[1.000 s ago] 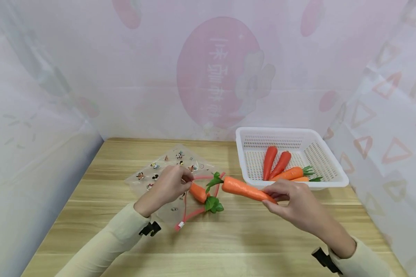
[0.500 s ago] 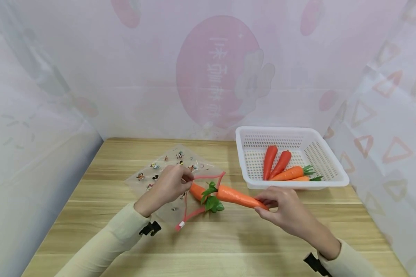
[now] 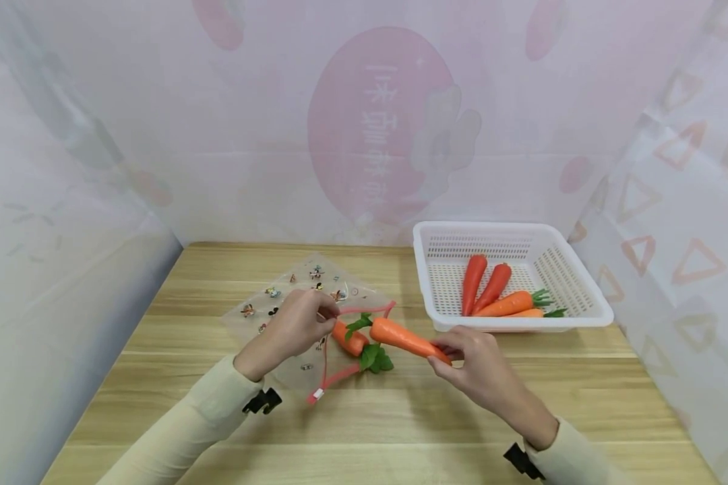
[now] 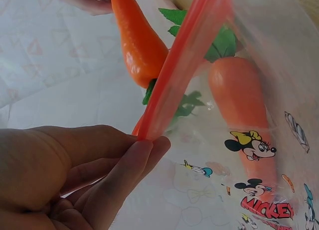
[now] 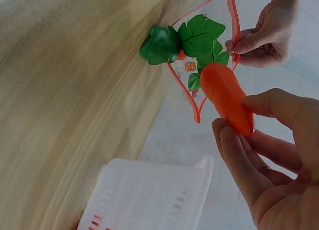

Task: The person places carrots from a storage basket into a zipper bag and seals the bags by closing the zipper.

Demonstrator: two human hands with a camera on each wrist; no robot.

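Observation:
My left hand (image 3: 297, 330) pinches the red-edged mouth of a clear zip bag (image 4: 199, 200) printed with cartoon figures. One carrot (image 4: 237, 90) lies inside the bag, its green leaves (image 3: 377, 358) sticking out through the mouth. My right hand (image 3: 476, 364) grips another orange carrot (image 3: 403, 338) by its thin end. That carrot's leafy top (image 5: 204, 40) points left and reaches the bag's opening, as the left wrist view also shows. The mouth is held apart, with its white slider (image 3: 318, 393) at the near corner.
A white slotted basket (image 3: 425, 296) stands at the back right of the wooden table (image 3: 364, 431). It holds two red carrot-shaped pieces (image 3: 474, 283) and two orange carrots (image 3: 506, 304). Printed cloth walls (image 3: 249, 168) close in the back and sides.
My right hand has moved left with its carrot, bringing the leafy end from beside the bag to its mouth. My left hand keeps its pinch in the same spot.

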